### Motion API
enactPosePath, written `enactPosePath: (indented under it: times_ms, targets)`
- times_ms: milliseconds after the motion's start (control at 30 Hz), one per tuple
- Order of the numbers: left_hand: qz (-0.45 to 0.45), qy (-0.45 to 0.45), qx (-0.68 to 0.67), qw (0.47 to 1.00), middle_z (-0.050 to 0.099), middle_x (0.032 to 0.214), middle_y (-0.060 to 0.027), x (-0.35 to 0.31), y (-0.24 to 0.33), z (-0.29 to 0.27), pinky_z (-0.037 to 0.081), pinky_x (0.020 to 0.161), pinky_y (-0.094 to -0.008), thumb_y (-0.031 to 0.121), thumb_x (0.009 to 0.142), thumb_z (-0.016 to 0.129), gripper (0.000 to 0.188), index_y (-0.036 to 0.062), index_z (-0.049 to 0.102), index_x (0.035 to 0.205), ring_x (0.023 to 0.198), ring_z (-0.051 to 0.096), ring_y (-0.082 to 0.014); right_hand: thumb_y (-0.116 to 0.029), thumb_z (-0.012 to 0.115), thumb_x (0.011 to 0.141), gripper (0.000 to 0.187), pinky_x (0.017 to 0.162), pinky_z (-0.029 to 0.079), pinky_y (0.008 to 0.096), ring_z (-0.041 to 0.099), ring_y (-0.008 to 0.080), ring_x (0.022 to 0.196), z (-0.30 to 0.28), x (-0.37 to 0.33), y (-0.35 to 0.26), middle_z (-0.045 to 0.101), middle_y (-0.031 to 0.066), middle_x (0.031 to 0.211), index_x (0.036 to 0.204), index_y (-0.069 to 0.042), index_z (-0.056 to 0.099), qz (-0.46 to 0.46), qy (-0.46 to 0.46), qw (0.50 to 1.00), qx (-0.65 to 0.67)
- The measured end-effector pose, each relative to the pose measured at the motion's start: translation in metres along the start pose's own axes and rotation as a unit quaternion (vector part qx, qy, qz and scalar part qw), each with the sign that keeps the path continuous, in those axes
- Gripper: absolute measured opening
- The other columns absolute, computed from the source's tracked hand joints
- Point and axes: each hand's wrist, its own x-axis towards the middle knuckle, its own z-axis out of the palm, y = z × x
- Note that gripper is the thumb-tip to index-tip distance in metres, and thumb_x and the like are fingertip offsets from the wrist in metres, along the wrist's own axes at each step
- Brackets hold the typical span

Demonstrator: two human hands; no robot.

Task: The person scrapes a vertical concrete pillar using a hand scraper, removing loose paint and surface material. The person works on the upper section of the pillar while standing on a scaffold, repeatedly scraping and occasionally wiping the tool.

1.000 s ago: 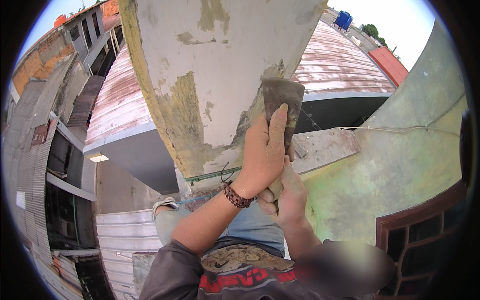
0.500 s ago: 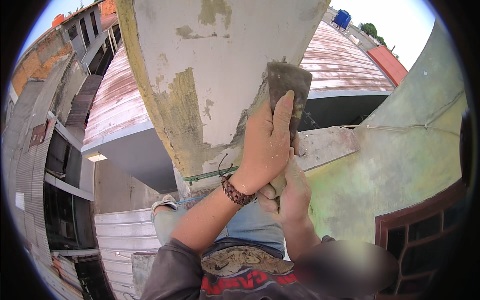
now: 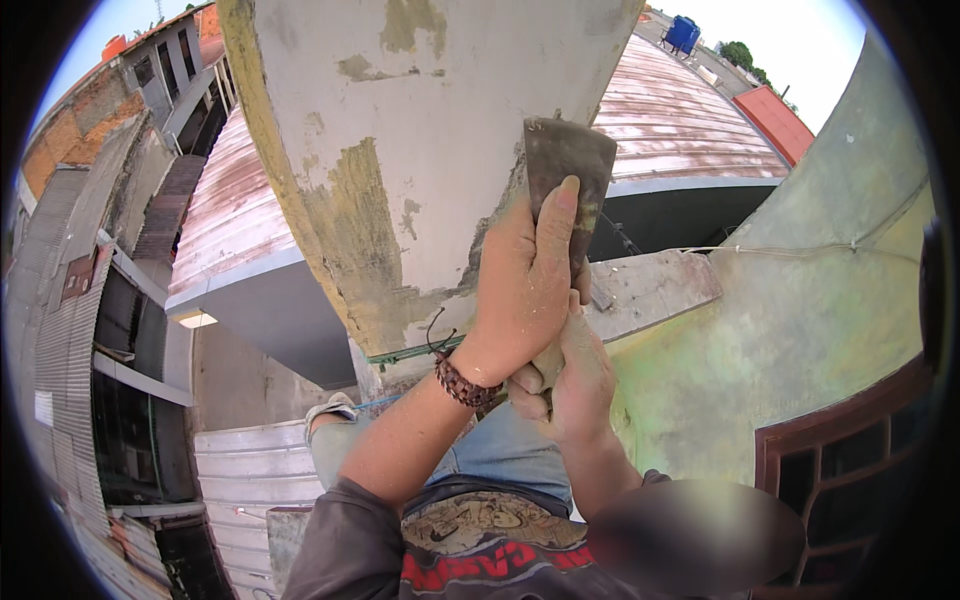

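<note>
A wide, dark metal scraper (image 3: 572,160) points away from me along the right edge of a wall pillar (image 3: 460,110) with patchy, flaking paint. My left hand (image 3: 520,290) wears a braided brown bracelet (image 3: 463,382). It is closed round the lower part of the blade, thumb laid flat along the face. Just below and to the right, my right hand (image 3: 580,385) is wrapped round the pale handle, which its fingers mostly hide. Bare grey plaster shows on the pillar beside my left hand. Whether the blade's edge touches the surface, I cannot tell.
Green string (image 3: 415,352) runs round the pillar's lower end. To the right, a ledge (image 3: 660,290) with loose chips meets a green-stained wall (image 3: 700,400) with a cable and a brown-framed window (image 3: 820,440). Rusty metal roofs (image 3: 230,210) lie below on both sides.
Both hands and the scraper appear slightly higher and farther left. The pillar has also shifted a little left in view. The grip looks the same.
</note>
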Motion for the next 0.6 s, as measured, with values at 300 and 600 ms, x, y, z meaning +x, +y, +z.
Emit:
enactPosePath:
  times_ms: [300, 600]
  targets:
    - [0.014, 0.009, 0.01, 1.0, 0.05, 0.061, -0.0018, -0.001, -0.011, -0.002, 0.037, 0.038, -0.0247, 0.033, 0.103, 0.045, 0.036, -0.0007, 0.055, 0.095, 0.042, 0.047, -0.0082, -0.042, 0.033, 0.104, 0.039, 0.033, 0.028, 0.0222, 0.036, 0.0077, 0.038, -0.001, -0.003, 0.005, 0.045, 0.002, 0.057, 0.098, -0.007, 0.049, 0.003, 0.011, 1.0, -0.013]
    - [-0.035, -0.025, 0.019, 0.999, 0.057, 0.071, -0.003, -0.001, -0.008, -0.004, 0.042, 0.039, -0.0233, 0.033, 0.103, 0.045, 0.035, -0.0006, 0.053, 0.098, 0.045, 0.051, -0.0086, -0.051, 0.026, 0.103, 0.049, 0.033, 0.027, 0.0217, 0.034, 0.0091, 0.037, -0.003, -0.004, 0.003, 0.046, 0.004, 0.059, 0.108, -0.008, 0.051, 0.024, 0.016, 1.0, -0.01]
